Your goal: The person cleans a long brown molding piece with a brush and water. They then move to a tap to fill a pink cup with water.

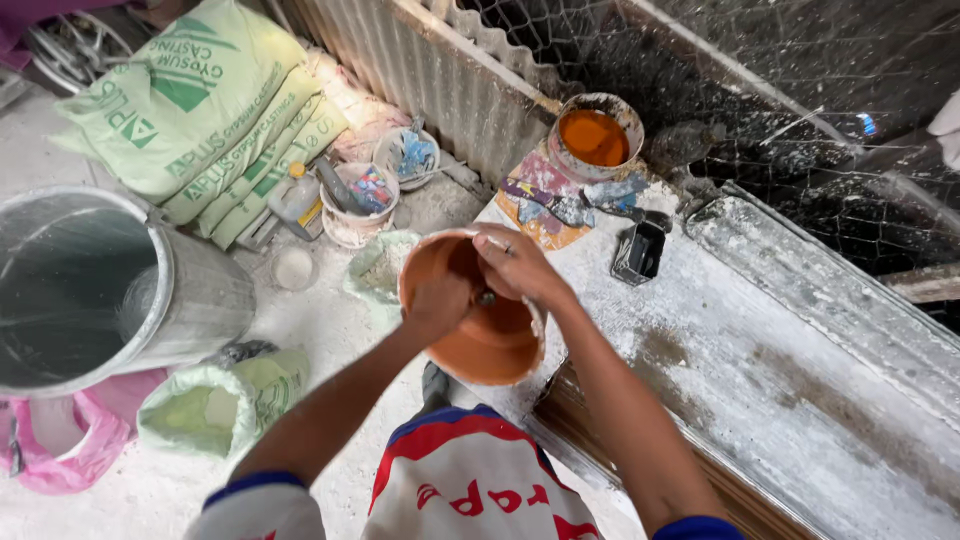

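Both hands meet at an orange bowl (490,335) held in the air over the near edge of the dusty white bench (760,400), above the person's lap. The left hand (438,295) has its grip closed round the bowl's far rim; the right hand (515,265) reaches inside, fingers curled as if round something small, though what it holds cannot be told. The bowl sits tilted toward the body, so wet orange mix could slop onto the clothes or floor if the left grip slackens. A tin of orange paint (595,135) stands near the bench's far end, beside a black tray (638,252); a swung elbow might knock either.
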